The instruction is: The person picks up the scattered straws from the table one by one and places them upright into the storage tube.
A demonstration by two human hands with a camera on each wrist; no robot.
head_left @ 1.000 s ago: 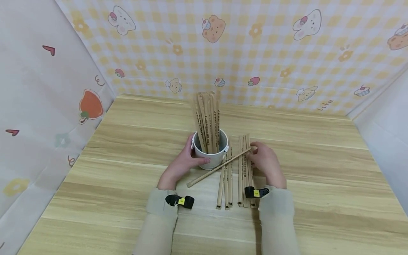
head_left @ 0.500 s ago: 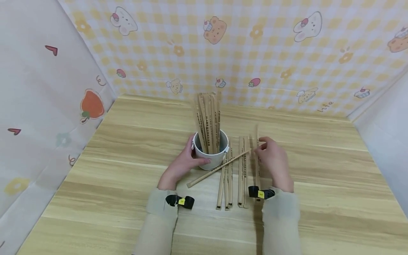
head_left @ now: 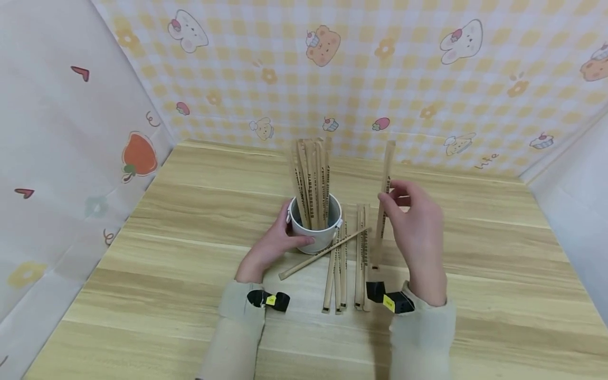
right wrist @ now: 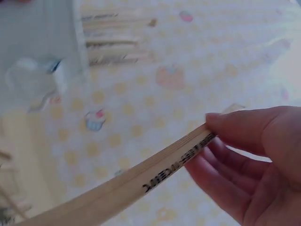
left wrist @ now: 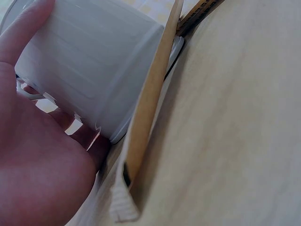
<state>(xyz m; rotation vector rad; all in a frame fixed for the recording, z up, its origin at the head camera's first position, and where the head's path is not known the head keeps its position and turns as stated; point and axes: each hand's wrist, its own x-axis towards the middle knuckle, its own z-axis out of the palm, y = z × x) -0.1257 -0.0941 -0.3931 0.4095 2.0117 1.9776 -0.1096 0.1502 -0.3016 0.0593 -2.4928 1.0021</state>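
Note:
The left hand (head_left: 273,245) grips a white bucket (head_left: 311,240) from its left side, thumb across the front; in the left wrist view its fingers curl behind the bucket (left wrist: 89,61). Several paper-wrapped sticks (head_left: 312,184) stand in the bucket. The right hand (head_left: 418,227) pinches one wrapped stick (head_left: 388,169) between thumb and fingers, raised nearly upright right of the bucket. In the right wrist view that stick (right wrist: 141,181) runs from the fingers to the lower left. One stick (head_left: 304,266) lies slantwise over others beside the bucket.
On the wooden table (head_left: 166,295) lie two groups of wrapped sticks, one (head_left: 337,285) just right of the bucket and another (head_left: 361,264) farther right. A yellow checked cloth (head_left: 351,95) hangs behind, and a white cloth (head_left: 57,158) is at the left.
The right hand has lifted a stick off the right-hand group and moved up and to the right with it. The slanting stick's upper end has dropped slightly. The left hand has stayed at the bucket.

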